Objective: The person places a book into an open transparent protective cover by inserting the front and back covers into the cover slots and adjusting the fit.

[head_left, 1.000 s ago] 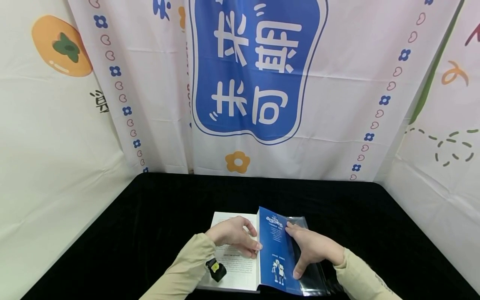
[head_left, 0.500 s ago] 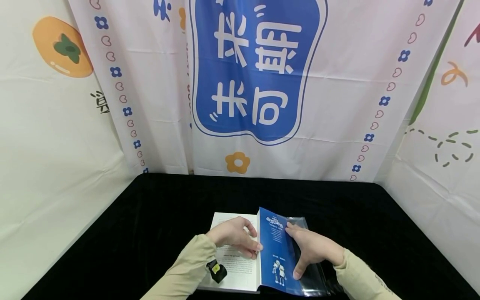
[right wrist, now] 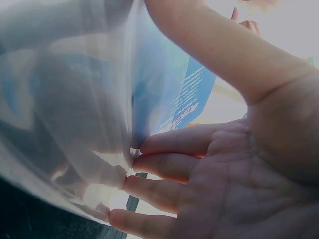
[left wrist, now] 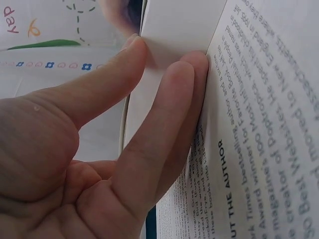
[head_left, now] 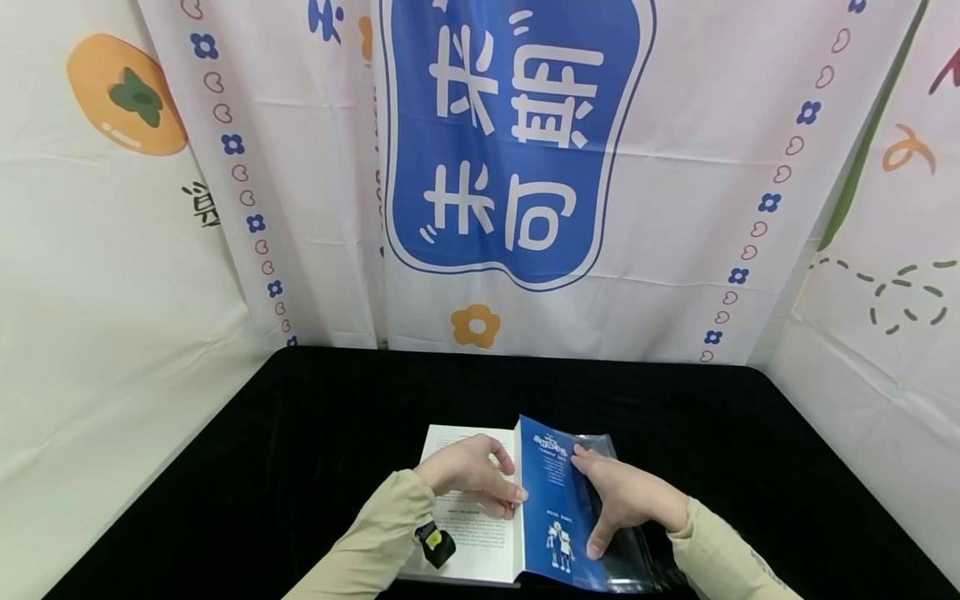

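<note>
Handling the open book [head_left: 480, 546], bottom centre, expect easy creasing and a slippery clear sleeve [head_left: 628, 568]; grip edges only. Right hand [head_left: 630, 493] spreads wide against the sleeve; left hand [head_left: 472, 475] touches the blue flap [head_left: 550, 500], pinch unconfirmed.

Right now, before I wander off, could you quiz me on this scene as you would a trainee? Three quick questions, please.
1. What colour is the printed flap: A) yellow, B) blue, C) red?
2. True or false: the book lies closed on the table.
3. Which of the two hands is nearer the clear plastic?

Key:
1. B, blue.
2. False: it lies open, with a page of text showing.
3. The right hand.
</note>
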Demonstrator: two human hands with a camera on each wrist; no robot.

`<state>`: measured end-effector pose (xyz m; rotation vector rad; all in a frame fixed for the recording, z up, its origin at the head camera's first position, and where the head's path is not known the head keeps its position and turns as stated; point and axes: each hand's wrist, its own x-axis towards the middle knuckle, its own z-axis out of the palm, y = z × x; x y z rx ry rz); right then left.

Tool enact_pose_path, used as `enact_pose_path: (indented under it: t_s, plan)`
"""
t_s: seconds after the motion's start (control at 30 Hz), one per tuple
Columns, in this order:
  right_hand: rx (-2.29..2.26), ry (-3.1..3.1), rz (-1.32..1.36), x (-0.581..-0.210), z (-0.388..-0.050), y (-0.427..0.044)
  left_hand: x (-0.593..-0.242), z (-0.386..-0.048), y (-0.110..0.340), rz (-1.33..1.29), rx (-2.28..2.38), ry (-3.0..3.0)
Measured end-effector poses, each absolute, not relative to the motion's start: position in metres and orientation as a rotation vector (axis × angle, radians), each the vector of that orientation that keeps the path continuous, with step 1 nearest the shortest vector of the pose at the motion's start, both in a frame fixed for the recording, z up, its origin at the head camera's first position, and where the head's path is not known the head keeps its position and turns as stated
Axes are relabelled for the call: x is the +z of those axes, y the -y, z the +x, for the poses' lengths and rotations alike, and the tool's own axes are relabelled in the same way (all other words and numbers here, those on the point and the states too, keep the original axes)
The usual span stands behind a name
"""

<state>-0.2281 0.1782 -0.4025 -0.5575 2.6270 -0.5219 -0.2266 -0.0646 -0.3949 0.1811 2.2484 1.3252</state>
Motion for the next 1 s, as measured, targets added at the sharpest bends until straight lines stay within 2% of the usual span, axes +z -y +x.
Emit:
enact_pose_path:
  t_s: [1.0]
  plan:
    - [-0.539, -2.628, -0.556, -0.4009, -0.2273, -0.1779, -0.3929, -0.2222, 0.0588, 0.188, 1.243, -2.349]
